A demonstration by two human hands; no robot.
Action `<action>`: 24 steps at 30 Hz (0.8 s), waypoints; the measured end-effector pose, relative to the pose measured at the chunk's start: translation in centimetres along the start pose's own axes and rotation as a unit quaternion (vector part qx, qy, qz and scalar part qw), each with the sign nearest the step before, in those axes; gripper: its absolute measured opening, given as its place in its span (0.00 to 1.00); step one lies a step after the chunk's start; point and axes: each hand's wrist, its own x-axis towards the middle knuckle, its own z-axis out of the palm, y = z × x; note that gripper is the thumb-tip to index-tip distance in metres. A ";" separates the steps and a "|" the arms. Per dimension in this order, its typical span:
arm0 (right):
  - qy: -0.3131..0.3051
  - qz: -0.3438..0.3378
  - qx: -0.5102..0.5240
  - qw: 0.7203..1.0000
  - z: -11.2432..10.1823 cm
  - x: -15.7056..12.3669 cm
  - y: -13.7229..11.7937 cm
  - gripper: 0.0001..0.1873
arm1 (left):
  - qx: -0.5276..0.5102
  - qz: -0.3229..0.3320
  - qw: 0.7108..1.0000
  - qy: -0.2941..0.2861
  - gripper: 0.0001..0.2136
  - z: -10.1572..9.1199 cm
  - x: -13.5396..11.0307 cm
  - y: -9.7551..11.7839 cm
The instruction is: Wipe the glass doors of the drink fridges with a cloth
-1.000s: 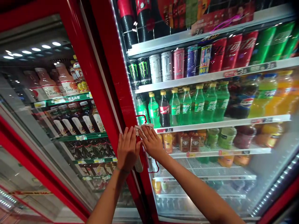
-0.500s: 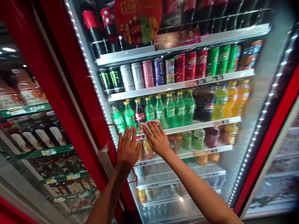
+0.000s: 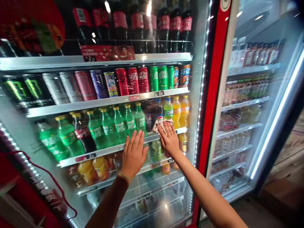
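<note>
My left hand (image 3: 134,154) lies flat and open against the glass door (image 3: 171,190) of a red drinks fridge, fingers pointing up. Just to its right, my right hand (image 3: 169,139) presses a crumpled white cloth (image 3: 158,125) onto the same glass, at the height of the shelf of green bottles (image 3: 114,126). Behind the glass stand rows of cans (image 3: 133,80), cola bottles (image 3: 133,25) on top and yellow and orange bottles (image 3: 180,110) beside the cloth.
A red door frame (image 3: 213,95) runs upright just right of my hands. Beyond it stands a second glass-door fridge (image 3: 247,104) with pale bottles. A red handle loop (image 3: 35,167) shows at the lower left. Wooden floor (image 3: 280,190) lies at the lower right.
Both hands have slid to the right across the glass, away from the left red frame. The cloth moved along under my right hand, and the view swung right.
</note>
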 end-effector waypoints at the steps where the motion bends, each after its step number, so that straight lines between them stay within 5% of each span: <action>1: -0.003 0.003 -0.007 1.000 -0.3 -0.5 1.7 0.39 | -0.006 0.001 1.000 -0.001 0.30 0.8 0.5 1.2; 8: -0.010 0.025 -0.023 0.999 -2.1 -4.4 12.5 0.39 | -0.027 0.002 1.000 -0.006 0.30 4.2 3.5 7.4; 14: -0.029 0.129 -0.025 0.991 -3.0 -7.1 18.0 0.36 | -0.031 0.002 0.999 -0.022 0.29 4.9 4.1 9.2; 19: 0.013 0.180 0.009 0.984 -2.4 -5.1 15.8 0.36 | -0.002 -0.003 1.000 -0.017 0.27 4.3 3.4 8.1; 24: 0.011 0.142 0.018 0.990 -1.2 0.1 8.8 0.39 | 0.033 -0.026 0.999 -0.011 0.25 2.4 1.9 4.5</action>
